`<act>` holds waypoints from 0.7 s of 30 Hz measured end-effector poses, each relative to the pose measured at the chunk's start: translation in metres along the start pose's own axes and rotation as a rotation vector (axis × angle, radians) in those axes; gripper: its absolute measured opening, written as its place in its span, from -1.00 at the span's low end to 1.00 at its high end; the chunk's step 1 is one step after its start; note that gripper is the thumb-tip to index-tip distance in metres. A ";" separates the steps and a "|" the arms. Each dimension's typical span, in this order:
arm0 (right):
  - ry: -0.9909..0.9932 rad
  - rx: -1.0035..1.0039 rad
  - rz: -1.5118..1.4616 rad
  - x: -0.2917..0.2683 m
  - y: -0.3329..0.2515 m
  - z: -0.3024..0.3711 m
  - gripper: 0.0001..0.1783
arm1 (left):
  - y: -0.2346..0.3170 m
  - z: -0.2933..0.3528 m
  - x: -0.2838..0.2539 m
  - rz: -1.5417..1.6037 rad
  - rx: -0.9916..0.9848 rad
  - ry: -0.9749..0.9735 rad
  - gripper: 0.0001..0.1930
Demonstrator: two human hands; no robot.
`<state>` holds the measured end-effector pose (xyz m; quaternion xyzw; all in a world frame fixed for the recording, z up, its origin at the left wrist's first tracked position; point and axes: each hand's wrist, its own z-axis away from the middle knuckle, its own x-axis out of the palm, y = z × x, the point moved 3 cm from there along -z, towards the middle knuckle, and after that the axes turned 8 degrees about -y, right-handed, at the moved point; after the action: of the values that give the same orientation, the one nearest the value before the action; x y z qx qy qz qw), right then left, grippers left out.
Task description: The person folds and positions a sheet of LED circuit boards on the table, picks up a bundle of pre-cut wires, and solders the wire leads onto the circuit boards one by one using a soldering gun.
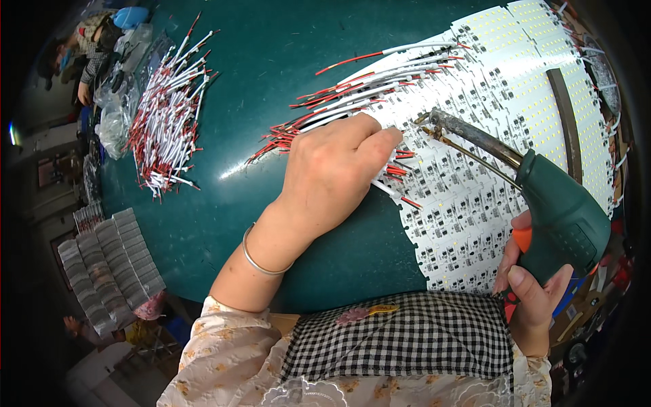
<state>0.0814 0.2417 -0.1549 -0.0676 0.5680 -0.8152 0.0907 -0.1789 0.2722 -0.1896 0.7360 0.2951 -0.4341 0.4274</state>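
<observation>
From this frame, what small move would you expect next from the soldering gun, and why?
Probably a short dip of the soldering gun tip onto the white circuit panel. The left hand pins a red-and-white wire against the panel, and the tip hovers just right of those fingers.

I see a glossy dark-green tabletop [271, 61], matt white circuit-board panels [475, 224], a green plastic soldering gun [566, 217] with a tarnished metal barrel, and plastic-sheathed red-and-white wires [166, 115].

Circuit-board panel [515, 88] lies on the table [271, 61] at right; wired leads [359, 85] fan leftward off its left edge. Loose wire bundle [169, 108] at far left; stacked board strips [112, 261] nearer, beyond the table's left edge.
</observation>
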 end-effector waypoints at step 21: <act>-0.100 0.012 -0.002 0.006 0.014 0.003 -0.48 | -0.004 0.006 0.000 0.001 0.013 0.002 -0.59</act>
<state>0.0773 0.2328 -0.1667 -0.1083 0.5577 -0.8143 0.1186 -0.1847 0.2685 -0.1925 0.7392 0.2924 -0.4354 0.4225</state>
